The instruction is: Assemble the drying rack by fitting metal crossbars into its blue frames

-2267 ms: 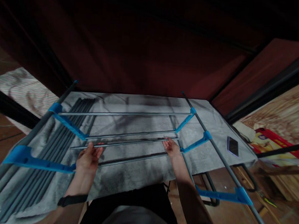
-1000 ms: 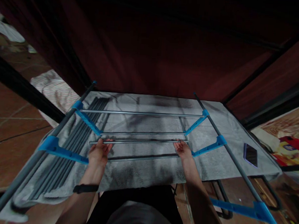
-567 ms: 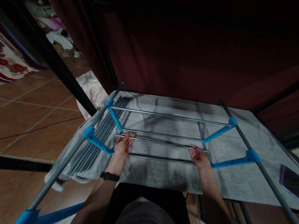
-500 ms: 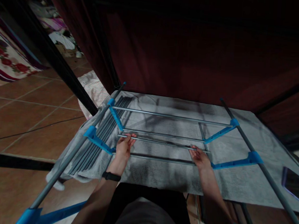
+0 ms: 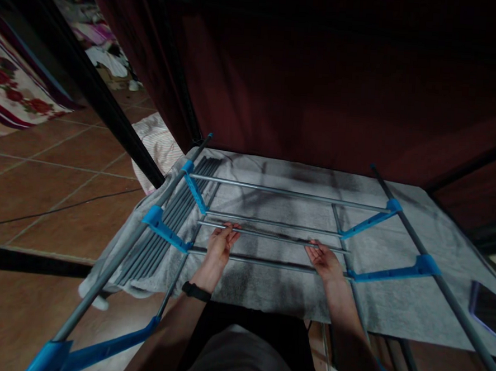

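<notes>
A thin grey metal tube [image 5: 274,237] lies crosswise between my hands, over the rack frame. My left hand [image 5: 222,244] pinches it left of its middle, and my right hand [image 5: 324,259] pinches it nearer the right end. Both tube ends are free of the blue connectors. The rack has two long grey side poles, the left pole [image 5: 127,247] and the right pole [image 5: 413,235], joined by blue plastic brackets [image 5: 167,232]. A rear crossbar [image 5: 289,192] and two inner crossbars, one the front crossbar [image 5: 268,262], span it.
Beneath the frame is a grey cloth [image 5: 266,293] on a raised surface. Several loose grey tubes [image 5: 174,220] lie at its left. A phone [image 5: 489,310] rests at the far right. A dark red curtain [image 5: 320,100] hangs behind; a dark post [image 5: 97,98] leans across the left.
Both hands have moved slightly closer together along the tube, still gripping it. The view has shifted a little; the rack looks the same.
</notes>
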Demonstrator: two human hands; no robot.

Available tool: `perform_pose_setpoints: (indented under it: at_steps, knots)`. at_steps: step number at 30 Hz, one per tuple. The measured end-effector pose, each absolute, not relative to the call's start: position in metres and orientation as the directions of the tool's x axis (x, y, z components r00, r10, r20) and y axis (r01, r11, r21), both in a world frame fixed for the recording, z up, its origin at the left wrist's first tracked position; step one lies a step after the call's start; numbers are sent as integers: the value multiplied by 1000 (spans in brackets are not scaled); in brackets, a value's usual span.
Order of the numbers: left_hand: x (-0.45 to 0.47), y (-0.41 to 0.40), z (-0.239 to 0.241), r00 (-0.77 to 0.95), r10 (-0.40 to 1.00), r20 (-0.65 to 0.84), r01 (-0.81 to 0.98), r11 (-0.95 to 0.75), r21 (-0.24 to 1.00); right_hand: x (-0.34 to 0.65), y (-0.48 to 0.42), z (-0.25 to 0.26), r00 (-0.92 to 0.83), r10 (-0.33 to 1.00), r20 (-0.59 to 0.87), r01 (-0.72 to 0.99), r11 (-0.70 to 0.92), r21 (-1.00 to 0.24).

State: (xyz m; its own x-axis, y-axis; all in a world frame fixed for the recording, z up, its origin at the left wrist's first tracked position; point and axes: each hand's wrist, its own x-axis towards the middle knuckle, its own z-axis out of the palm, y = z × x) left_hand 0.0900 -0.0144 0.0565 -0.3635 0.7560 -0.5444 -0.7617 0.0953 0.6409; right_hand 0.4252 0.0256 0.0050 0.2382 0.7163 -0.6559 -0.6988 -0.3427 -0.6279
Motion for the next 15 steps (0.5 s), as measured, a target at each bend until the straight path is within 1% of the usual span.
perform_pose_setpoints:
  at_steps: [4,7,15]
  knots:
    - [97,-14,59,-315,753,-578,-782,138,607,414,24,8,208,734,-646,-712,-339,-615]
    - [99,-14,62,-317,734,-601,-783,155,602,403,22,12,189,736,-650,-719,-347,-603]
    - [100,-13,63,-297,736,-609,-784,175,595,359,8,16,89,822,-562,-737,-325,-592]
